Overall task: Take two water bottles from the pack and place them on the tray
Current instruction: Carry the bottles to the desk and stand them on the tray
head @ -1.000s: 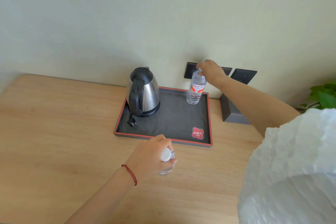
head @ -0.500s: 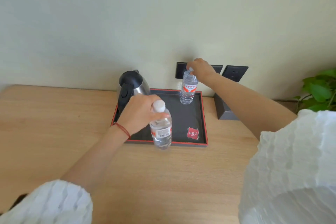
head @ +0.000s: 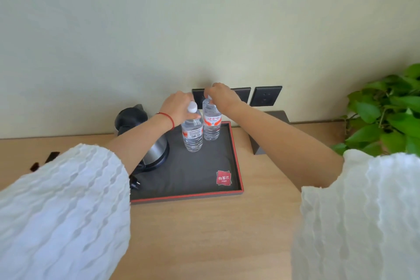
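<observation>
Now, in the head view, we are holding both bottles by their necks, probably so we can steady them upright as they settle at the far right corner of the tray [head: 236, 161]. Our left hand [head: 178, 108] is grasping the near bottle [head: 192, 135] just under its white cap, fingers curled round it; our right hand [head: 221, 95] is pinching the top of the far bottle [head: 211, 126]. We are seeing the two bottles standing just beside each other, labels nearly touching, both seemingly resting on the dark mat. Each is looking full of clear water. We are also keeping them clear of the kettle [head: 156, 152], which is sharing the tray on its left half; whether it is holding anything we cannot tell
</observation>
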